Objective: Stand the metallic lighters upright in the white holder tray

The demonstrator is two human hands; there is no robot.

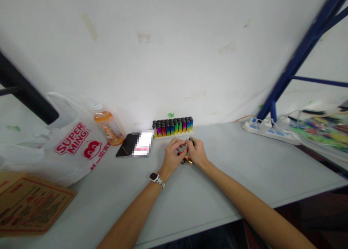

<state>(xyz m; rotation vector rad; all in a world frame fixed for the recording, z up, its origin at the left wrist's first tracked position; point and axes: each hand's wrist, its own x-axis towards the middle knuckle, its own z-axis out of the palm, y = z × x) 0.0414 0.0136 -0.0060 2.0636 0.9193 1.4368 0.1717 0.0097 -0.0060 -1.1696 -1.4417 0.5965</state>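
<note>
My left hand (pixel 173 155), wearing a watch (pixel 154 176) on its wrist, is closed, with its fingertips pinched together close to the other hand. What it pinches is too small to make out. In my right hand (pixel 198 154), the fingers are wrapped round a lighter (pixel 191 140), whose dark and green end pokes out at the top. Under and between the hands lie a few small lighters (pixel 188 159), gold, red and black, partly hidden by the fingers. Just behind stands a row of colourful lighters (pixel 174 126) with black tops, upright in a pale holder (pixel 176 135).
Left of the holder lies a phone (pixel 126 146) beside a blurred-out bright patch. A bottle of orange drink (pixel 108 127), a white plastic bag (pixel 73 147) and a cardboard box (pixel 35 205) stand on the left. A power strip (pixel 272 131) and a blue frame (pixel 296 60) are at right.
</note>
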